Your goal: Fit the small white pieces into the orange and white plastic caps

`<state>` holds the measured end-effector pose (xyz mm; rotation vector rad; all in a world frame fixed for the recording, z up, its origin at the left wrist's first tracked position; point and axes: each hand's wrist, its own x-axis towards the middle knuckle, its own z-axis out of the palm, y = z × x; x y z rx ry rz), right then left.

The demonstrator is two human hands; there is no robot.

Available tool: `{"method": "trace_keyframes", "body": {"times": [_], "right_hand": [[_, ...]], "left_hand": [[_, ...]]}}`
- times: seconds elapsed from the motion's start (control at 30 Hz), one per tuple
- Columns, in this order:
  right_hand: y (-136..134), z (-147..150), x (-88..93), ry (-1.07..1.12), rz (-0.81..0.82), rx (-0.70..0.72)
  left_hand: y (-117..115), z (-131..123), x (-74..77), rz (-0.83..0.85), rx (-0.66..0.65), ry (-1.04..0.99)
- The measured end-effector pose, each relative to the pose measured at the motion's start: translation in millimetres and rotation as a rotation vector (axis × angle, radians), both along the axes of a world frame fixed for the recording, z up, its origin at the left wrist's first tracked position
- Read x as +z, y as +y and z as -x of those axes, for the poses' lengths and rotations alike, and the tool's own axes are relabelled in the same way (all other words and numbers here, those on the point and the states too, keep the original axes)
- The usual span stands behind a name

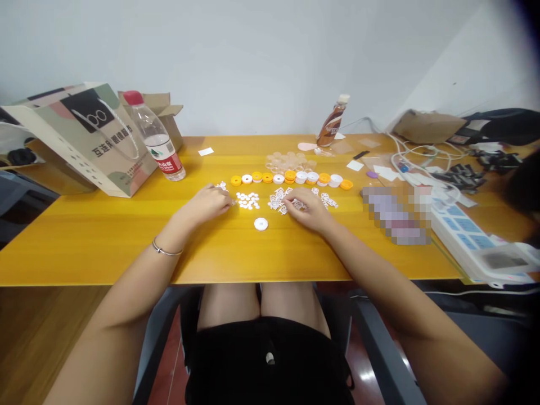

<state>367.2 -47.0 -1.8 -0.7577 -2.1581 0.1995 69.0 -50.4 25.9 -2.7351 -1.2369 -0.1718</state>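
Observation:
My left hand (213, 202) rests on the table with curled fingers, beside a cluster of small white discs (248, 201). Whatever its fingertips hold is too small to make out. White openwork pieces (221, 185) show just behind that hand. My right hand (307, 208) lies over a pile of similar white openwork pieces (277, 201), thumb and fingers drawn together at its left part; any piece between them is hidden. One round white part (261, 224) lies by itself between the hands, nearer to me. Behind them runs a row of yellow and white round parts (267, 178), some stacked.
Clear round covers (291, 162) lie behind the row. A water bottle (162, 143) and a paper bag (93, 135) stand at left. At the back is a coffee bottle (332, 125). Cables (415, 147), a blurred-out object (396, 216) and a white case (468, 236) occupy the right side.

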Motion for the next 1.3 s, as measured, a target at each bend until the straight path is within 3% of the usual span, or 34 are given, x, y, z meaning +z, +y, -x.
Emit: {"method": "trace_keyframes", "body": {"times": [0.2, 0.43, 0.6, 0.77, 1.3], "right_hand": [[-3.7, 5.6, -3.8, -0.019, 0.001, 0.111], [-15.9, 16.0, -6.3, -0.185, 0.004, 0.387], [-12.7, 13.7, -11.8, -0.3, 0.022, 0.406], [-9.9, 13.3, -15.5, -0.318, 0.05, 0.421], [-9.3, 15.7, -14.6, -0.315, 0.045, 0.409]], "left_hand": [[-5.0, -12.3, 0.5, -0.105, 0.074, 0.229], [-4.3, -17.6, -4.7, -0.128, 0.021, -0.038], [-10.2, -30.4, -9.6, -0.02, -0.165, -0.292], [-15.5, -43.3, -16.9, 0.045, -0.298, -0.363], [-16.8, -45.4, -19.0, 0.029, -0.34, -0.284]]}}
